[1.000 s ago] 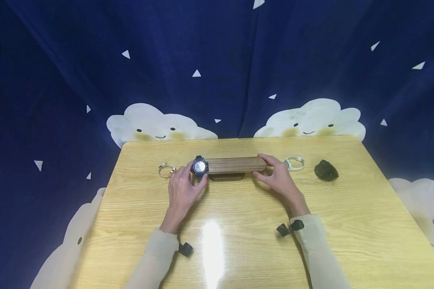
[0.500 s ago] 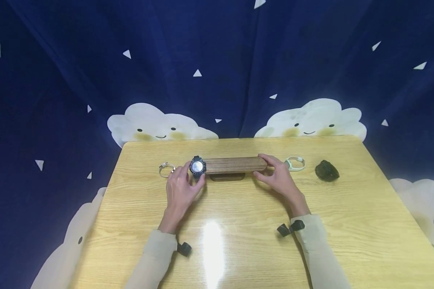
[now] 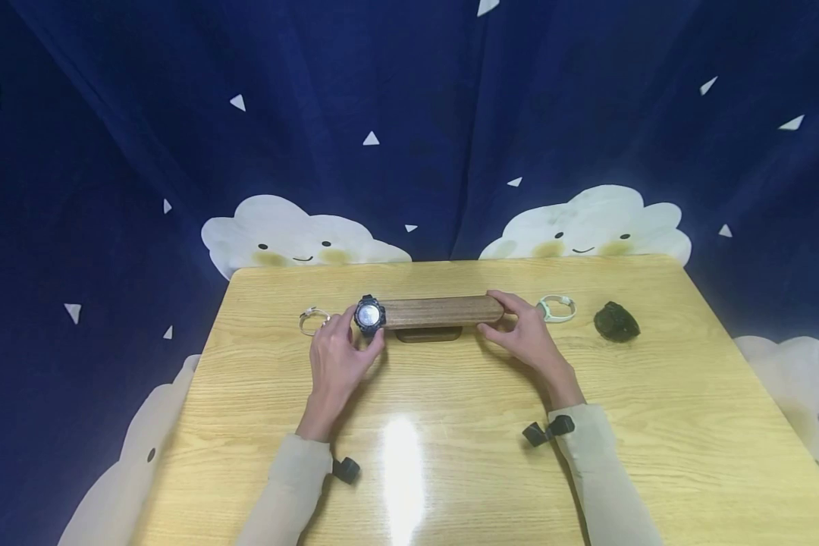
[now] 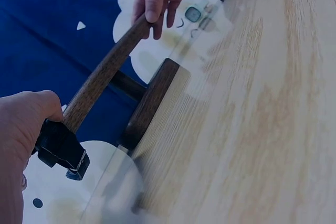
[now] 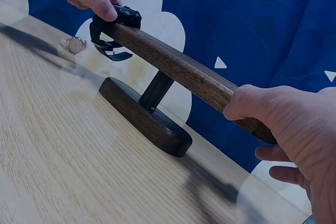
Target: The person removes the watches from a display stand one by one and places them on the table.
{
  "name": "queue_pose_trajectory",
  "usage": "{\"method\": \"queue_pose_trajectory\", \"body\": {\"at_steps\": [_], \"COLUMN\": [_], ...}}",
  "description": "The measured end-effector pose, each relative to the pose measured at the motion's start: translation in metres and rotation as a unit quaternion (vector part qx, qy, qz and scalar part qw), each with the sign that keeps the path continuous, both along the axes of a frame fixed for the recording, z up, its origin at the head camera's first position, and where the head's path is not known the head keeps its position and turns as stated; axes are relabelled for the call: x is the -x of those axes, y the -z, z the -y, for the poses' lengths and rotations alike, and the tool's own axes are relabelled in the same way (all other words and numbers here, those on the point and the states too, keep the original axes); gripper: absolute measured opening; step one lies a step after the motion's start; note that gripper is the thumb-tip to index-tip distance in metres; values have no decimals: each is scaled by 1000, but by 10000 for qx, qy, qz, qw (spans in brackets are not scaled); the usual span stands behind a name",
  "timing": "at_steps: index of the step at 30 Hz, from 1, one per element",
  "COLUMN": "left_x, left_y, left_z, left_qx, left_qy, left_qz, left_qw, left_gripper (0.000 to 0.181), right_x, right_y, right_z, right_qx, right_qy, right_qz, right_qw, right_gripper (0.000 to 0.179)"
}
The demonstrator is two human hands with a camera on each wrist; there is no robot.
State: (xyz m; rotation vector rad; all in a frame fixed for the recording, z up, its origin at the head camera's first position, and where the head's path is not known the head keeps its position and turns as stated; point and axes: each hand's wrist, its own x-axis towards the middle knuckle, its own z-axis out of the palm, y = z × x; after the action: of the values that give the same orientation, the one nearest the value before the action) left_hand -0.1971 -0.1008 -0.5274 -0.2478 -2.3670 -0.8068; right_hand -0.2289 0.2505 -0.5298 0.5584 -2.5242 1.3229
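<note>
A dark wooden watch stand (image 3: 444, 312) has a long bar on a short post over a rounded base (image 5: 144, 116). At the bar's left end sits a black digital watch (image 3: 370, 315), its face up. Its strap (image 5: 113, 55) hangs below the bar end in the right wrist view. My left hand (image 3: 331, 360) pinches this watch between thumb and fingers. My right hand (image 3: 527, 337) grips the bar's right end, thumb on the near side and fingers on the far side.
Left of the stand lies a watch with a thin light band (image 3: 312, 321). A pale green watch (image 3: 557, 309) lies just past my right hand. Farther right rests a dark, lumpy object (image 3: 616, 323). The wooden table (image 3: 464, 425) ends at a blue curtain (image 3: 437, 136).
My left hand and the black watch have moved a little to the left, toward the bar's end. My right hand keeps its grip in the same place.
</note>
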Motion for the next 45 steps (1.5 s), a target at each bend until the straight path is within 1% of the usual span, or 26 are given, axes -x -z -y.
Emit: {"method": "queue_pose_trajectory", "body": {"at_steps": [6, 14, 26, 35, 42, 45], "left_x": [-1, -1, 1, 2, 2, 1], "left_y": [-2, -4, -4, -4, -4, -5], "left_z": [2, 5, 10, 14, 24, 30], "left_qx": [-39, -50, -40, -106, -54, -72], "left_qy": [-96, -189, -232, -193, -257, -263], "left_qz": [17, 131, -74, -130, -279, -267], "left_qw": [9999, 9997, 9997, 9997, 9993, 9993], "left_gripper": [59, 58, 57, 58, 57, 57], "right_x": [0, 1, 0, 0, 2, 1], "right_y": [1, 1, 0, -1, 1, 2], "right_z": [-1, 0, 1, 0, 1, 1], "right_qx": [-36, -44, -55, -122, -145, -133], "right_qy": [28, 38, 54, 86, 88, 108], "right_qz": [-8, -110, -55, -65, -92, -106], "right_qw": [10000, 9999, 10000, 9999, 9998, 9998], "right_gripper": [62, 62, 62, 63, 63, 64]}}
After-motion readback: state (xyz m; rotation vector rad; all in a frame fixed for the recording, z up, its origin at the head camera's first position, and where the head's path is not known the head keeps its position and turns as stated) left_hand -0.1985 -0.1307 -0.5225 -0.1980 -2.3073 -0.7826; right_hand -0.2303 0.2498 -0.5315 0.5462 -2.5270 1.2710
